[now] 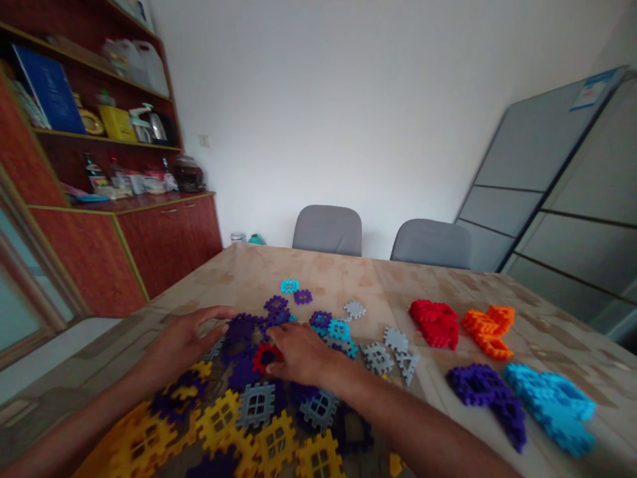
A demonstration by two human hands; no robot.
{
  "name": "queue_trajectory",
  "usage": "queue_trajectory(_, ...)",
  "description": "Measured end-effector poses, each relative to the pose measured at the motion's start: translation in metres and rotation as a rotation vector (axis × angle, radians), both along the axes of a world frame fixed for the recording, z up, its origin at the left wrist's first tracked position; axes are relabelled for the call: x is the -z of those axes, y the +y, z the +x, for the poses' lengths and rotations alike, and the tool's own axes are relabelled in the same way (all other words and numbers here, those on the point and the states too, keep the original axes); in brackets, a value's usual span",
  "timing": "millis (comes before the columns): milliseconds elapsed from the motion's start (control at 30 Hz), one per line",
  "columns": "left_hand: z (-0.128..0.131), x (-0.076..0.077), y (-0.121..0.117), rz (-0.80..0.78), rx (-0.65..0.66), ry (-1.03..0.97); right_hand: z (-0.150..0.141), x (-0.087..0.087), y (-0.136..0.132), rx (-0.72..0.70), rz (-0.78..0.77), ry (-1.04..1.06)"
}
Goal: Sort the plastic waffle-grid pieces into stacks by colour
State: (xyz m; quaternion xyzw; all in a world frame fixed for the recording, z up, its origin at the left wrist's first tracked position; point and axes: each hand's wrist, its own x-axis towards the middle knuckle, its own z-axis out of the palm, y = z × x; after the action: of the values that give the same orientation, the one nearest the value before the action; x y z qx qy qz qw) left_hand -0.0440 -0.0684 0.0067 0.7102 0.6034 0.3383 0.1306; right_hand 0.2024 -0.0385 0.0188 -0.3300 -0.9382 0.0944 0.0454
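My left hand is over the left side of a loose pile of plastic interlocking tiles, with thumb and fingers apart and nothing held. Dark purple tiles lie right beside its fingertips. Over the middle of the pile, my right hand has its thumb and fingers closed around a red interlocking tile, whose right part they cover. Yellow tiles and grey window-shaped tiles spread nearer to me, while a cyan window tile lies just past my right hand.
Sorted stacks stand on the table's right: red tiles, orange tiles, purple tiles and light-blue tiles. Several grey tiles lie between them and the pile. Two grey chairs stand beyond the table's far edge.
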Motion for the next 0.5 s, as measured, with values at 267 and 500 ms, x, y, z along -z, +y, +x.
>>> queue_trajectory(267, 0.005, 0.012, 0.002, -0.035, 0.094, 0.0, -0.006, 0.006, -0.003, 0.03, -0.022, 0.047)
queue_trajectory(500, -0.007, 0.03, 0.011, 0.015, 0.071, 0.047, 0.029, -0.003, 0.02, 0.15, -0.16, 0.27)
